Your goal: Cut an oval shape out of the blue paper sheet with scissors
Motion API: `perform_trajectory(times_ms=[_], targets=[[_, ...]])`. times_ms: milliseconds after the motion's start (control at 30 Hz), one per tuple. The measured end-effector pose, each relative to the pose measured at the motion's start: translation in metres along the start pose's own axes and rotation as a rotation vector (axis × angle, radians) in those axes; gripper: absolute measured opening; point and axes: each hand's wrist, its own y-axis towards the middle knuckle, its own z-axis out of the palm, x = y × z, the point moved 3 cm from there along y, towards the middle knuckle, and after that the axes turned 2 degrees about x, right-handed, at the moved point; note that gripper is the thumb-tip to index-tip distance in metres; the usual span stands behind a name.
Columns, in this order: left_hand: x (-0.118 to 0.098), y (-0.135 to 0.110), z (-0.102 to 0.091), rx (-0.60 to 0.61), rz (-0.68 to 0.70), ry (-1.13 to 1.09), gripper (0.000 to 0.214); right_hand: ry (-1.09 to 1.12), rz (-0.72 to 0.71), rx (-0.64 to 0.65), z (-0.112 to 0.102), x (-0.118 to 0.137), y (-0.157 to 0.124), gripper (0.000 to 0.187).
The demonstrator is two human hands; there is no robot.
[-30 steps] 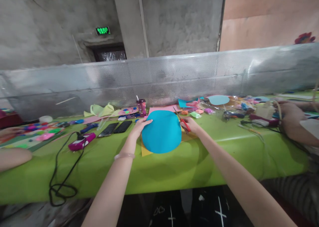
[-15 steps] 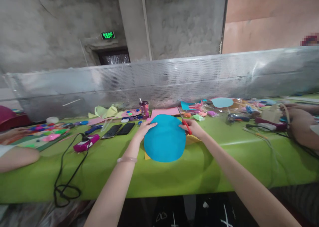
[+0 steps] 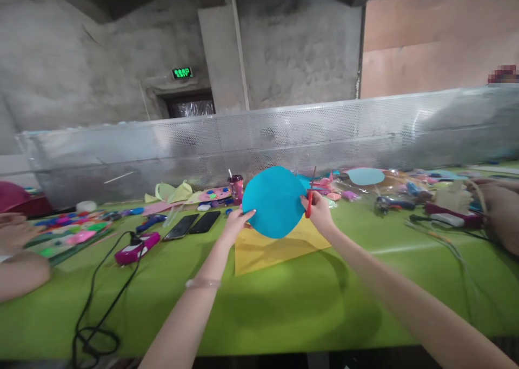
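A rounded sheet of blue paper [image 3: 274, 202] is held up in front of me, tilted toward my view. My left hand [image 3: 236, 223] pinches its lower left edge, thumb on the near face. At its right edge is my right hand [image 3: 318, 209], closed around red-handled scissors [image 3: 310, 202] whose blades point up, with the fingertips also touching the paper. Below the blue piece, a yellow sheet [image 3: 275, 250] lies on the green table cover [image 3: 259, 315].
Two phones [image 3: 205, 222] and a purple power strip [image 3: 138, 248] with a black cord lie to the left. Behind stands a lidded cup [image 3: 235, 188] with a straw. A metal mesh barrier [image 3: 267, 136] runs along the back. Other people's arms [image 3: 22, 269] rest at both sides.
Both hands have lifted the blue paper up and turned it, uncovering more of the yellow sheet. The scissors now point more upright. My view has tilted up slightly.
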Motion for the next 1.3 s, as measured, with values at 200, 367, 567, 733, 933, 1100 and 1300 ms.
perform_trajectory(times_ms=[200, 367, 567, 733, 933, 1100, 1300], targets=[[0.002, 0.012, -0.025, -0.263, 0.046, 0.065, 0.051, 0.004, 0.095, 0.234, 0.000, -0.006, 0.014, 0.027], [-0.014, 0.036, -0.051, -0.304, 0.098, 0.145, 0.048, -0.055, 0.142, 0.406, -0.003, -0.019, 0.042, 0.024], [-0.023, 0.079, -0.048, -0.192, 0.082, 0.193, 0.040, -0.109, 0.136, 0.444, -0.002, -0.035, 0.083, 0.020], [-0.014, 0.089, -0.033, -0.060, 0.008, 0.174, 0.045, -0.127, 0.192, 0.467, -0.001, -0.057, 0.092, 0.015], [-0.004, 0.068, -0.024, -0.060, -0.198, 0.164, 0.045, -0.187, 0.403, 0.606, -0.001, -0.077, 0.074, 0.017], [-0.007, 0.061, -0.021, -0.084, -0.227, 0.218, 0.043, -0.075, 0.434, 0.652, 0.000, -0.065, 0.070, 0.013], [-0.005, 0.064, -0.024, -0.091, -0.242, 0.221, 0.047, -0.016, 0.466, 0.646, -0.003, -0.060, 0.075, 0.012]])
